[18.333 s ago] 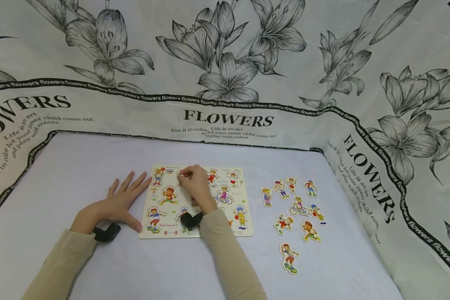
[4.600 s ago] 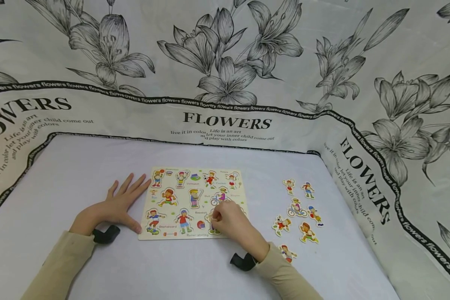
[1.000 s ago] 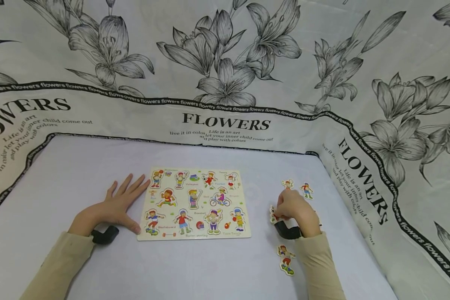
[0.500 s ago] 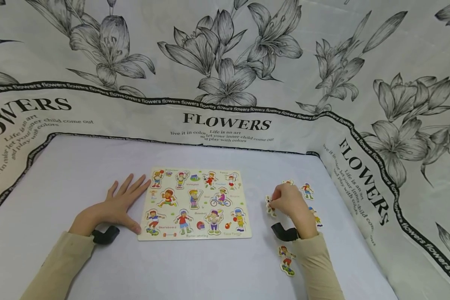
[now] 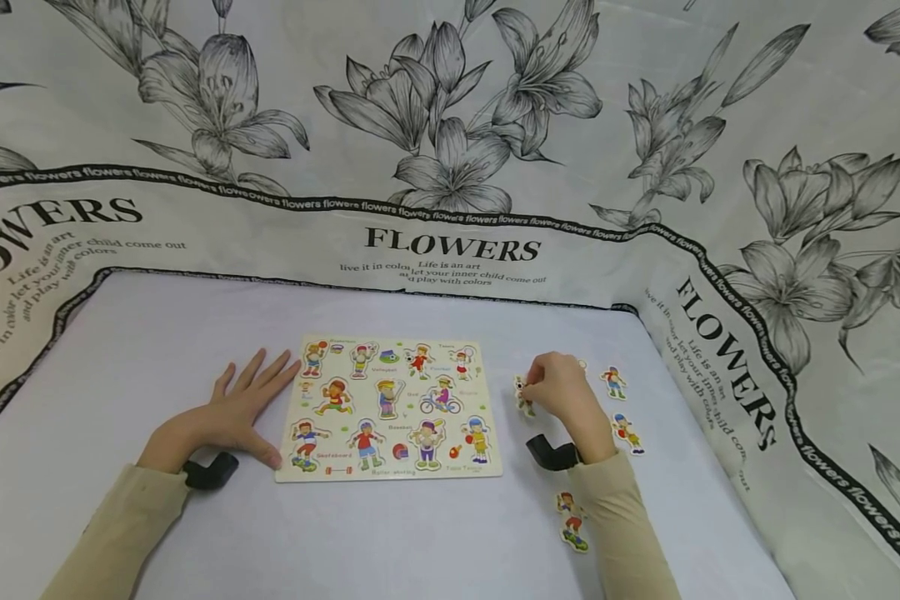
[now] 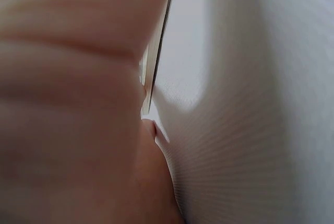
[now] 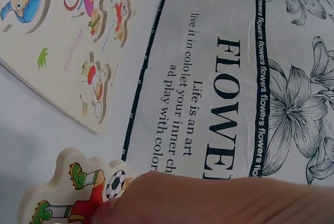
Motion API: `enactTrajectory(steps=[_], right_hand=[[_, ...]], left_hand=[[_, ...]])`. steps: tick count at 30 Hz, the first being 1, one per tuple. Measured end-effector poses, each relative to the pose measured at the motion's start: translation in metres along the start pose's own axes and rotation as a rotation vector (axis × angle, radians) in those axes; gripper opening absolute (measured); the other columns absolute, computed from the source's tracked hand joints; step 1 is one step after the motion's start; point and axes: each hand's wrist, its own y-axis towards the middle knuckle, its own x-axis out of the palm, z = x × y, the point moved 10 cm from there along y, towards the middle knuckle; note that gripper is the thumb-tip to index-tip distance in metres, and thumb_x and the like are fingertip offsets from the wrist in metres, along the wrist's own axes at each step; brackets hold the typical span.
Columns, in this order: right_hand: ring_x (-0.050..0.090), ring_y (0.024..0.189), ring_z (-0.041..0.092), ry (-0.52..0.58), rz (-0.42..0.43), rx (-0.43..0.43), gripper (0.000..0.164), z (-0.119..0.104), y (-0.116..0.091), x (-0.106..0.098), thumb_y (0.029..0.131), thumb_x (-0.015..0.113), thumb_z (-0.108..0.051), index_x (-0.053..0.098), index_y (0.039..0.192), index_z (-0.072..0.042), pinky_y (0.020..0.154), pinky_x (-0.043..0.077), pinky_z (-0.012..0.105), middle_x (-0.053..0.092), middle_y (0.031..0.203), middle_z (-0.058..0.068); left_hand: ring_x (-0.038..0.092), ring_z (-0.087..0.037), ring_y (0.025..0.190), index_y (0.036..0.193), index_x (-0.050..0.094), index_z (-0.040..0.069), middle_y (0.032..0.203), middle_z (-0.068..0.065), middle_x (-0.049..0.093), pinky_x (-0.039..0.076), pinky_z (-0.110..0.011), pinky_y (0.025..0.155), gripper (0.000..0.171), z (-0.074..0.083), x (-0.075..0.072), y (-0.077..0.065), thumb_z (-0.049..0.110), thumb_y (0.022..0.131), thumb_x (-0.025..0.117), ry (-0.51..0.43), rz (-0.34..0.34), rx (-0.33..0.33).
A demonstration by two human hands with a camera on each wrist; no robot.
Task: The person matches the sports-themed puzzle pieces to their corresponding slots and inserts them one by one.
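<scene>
My right hand (image 5: 566,392) pinches a wooden puzzle piece of a footballer (image 5: 523,398), to the right of the puzzle board (image 5: 390,408). Close up in the right wrist view, the footballer piece (image 7: 65,203) shows green boots, red clothing and a football, with a finger (image 7: 172,200) over its edge. My left hand (image 5: 228,412) lies with fingers spread on the white cloth, fingertips and thumb right at the board's left edge. Pictures of children at sport cover the board. In the left wrist view the palm fills most of the left side, and the board's edge (image 6: 153,59) shows beyond it.
Loose puzzle pieces lie right of the board: a blue-capped child (image 5: 613,382), a table tennis player (image 5: 628,433) and a skateboarder (image 5: 572,522). My right hand and sleeve (image 5: 626,517) hide others. A flower-printed cloth (image 5: 450,250) rises behind the white tabletop (image 5: 217,317).
Over the last second my right hand has picked the footballer piece out of the loose group and carried it left towards the board. My left hand stays where it was.
</scene>
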Motion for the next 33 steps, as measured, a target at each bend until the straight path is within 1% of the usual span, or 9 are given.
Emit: enactTrajectory(steps=[10,17,20,25,27,33], right_hand=[[0.053,0.066,0.022,-0.014,0.014,-0.028,0.015,-0.020,0.008,-0.002,0.076,0.078,-0.006,0.063,0.073,-0.005,0.053,0.042,0.030,0.061,0.072,0.007],[0.053,0.065,0.022,-0.022,0.020,-0.064,0.016,-0.039,0.013,-0.003,0.075,0.079,-0.007,0.064,0.071,-0.005,0.054,0.042,0.030,0.061,0.070,0.007],[0.054,0.065,0.022,-0.020,0.013,-0.070,0.015,-0.046,0.016,-0.002,0.075,0.078,-0.006,0.063,0.071,-0.005,0.054,0.042,0.030,0.061,0.070,0.007],[0.054,0.064,0.022,-0.033,0.010,-0.083,0.015,-0.056,0.022,0.001,0.074,0.079,-0.007,0.064,0.070,-0.006,0.054,0.042,0.030,0.062,0.069,0.006],[0.053,0.062,0.022,-0.033,0.006,-0.085,0.016,-0.060,0.025,0.003,0.074,0.079,-0.006,0.064,0.069,-0.006,0.054,0.041,0.030,0.063,0.069,0.006],[0.051,0.060,0.021,-0.025,-0.015,-0.079,0.017,-0.073,0.033,0.010,0.075,0.078,-0.006,0.063,0.068,-0.006,0.051,0.040,0.028,0.062,0.068,0.006]], left_hand=[[-0.014,-0.045,0.148,0.158,0.016,0.009,0.165,-0.018,0.001,-0.014,-0.068,0.110,0.141,0.001,0.000,0.000,0.065,0.051,0.088,0.011,-0.015,-0.009],[-0.014,-0.044,0.148,0.159,0.016,0.010,0.165,-0.017,0.000,-0.014,-0.069,0.109,0.141,-0.001,0.001,0.001,0.065,0.050,0.088,0.008,-0.018,-0.005],[-0.014,-0.044,0.148,0.159,0.016,0.010,0.165,-0.017,0.001,-0.014,-0.069,0.109,0.141,-0.001,0.001,0.000,0.064,0.050,0.088,-0.004,-0.004,0.007],[-0.014,-0.044,0.148,0.159,0.016,0.014,0.166,-0.016,0.002,-0.014,-0.070,0.108,0.141,-0.001,0.000,0.000,0.067,0.050,0.087,-0.021,0.033,0.049],[-0.015,-0.044,0.148,0.159,0.015,0.014,0.166,-0.016,0.002,-0.015,-0.070,0.108,0.141,0.000,0.000,0.000,0.068,0.050,0.086,-0.021,0.034,0.054],[-0.015,-0.045,0.148,0.159,0.016,0.010,0.166,-0.017,0.000,-0.015,-0.070,0.108,0.142,-0.002,0.001,0.001,0.067,0.050,0.087,-0.002,0.000,0.016]])
